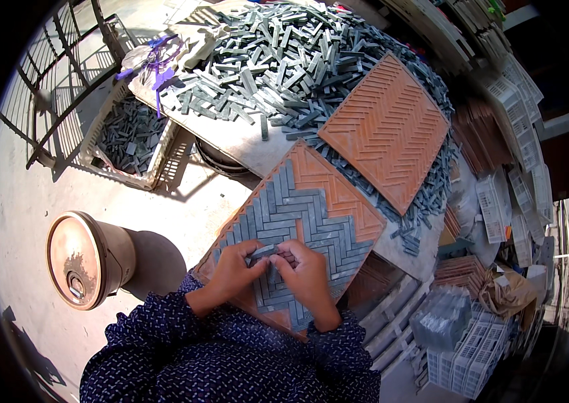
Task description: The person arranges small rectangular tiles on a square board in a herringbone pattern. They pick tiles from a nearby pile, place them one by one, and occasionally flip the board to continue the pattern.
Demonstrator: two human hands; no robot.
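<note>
Both my hands are over an orange mould tray (355, 185) with herringbone grooves, largely filled with grey-green stone strips (294, 205). Between my left hand (234, 272) and my right hand (306, 274), one short grey stone strip (264, 252) is pinched in the fingertips, the left at one end and the right at the other. My right fingers are curled, and whether more strips sit in that palm I cannot tell. One groove near the middle shows bare orange, and so does the tray's far right corner. A second orange mould tray (385, 134), its grooves bare, lies beyond it on the strips.
A large heap of loose stone strips (277, 60) covers the table (230, 141). On the left stand a crate of strips (163, 144) and a lidded bucket (76, 262). Stacked white plastic trays (465, 356) and a brown bag (506, 292) are at the right.
</note>
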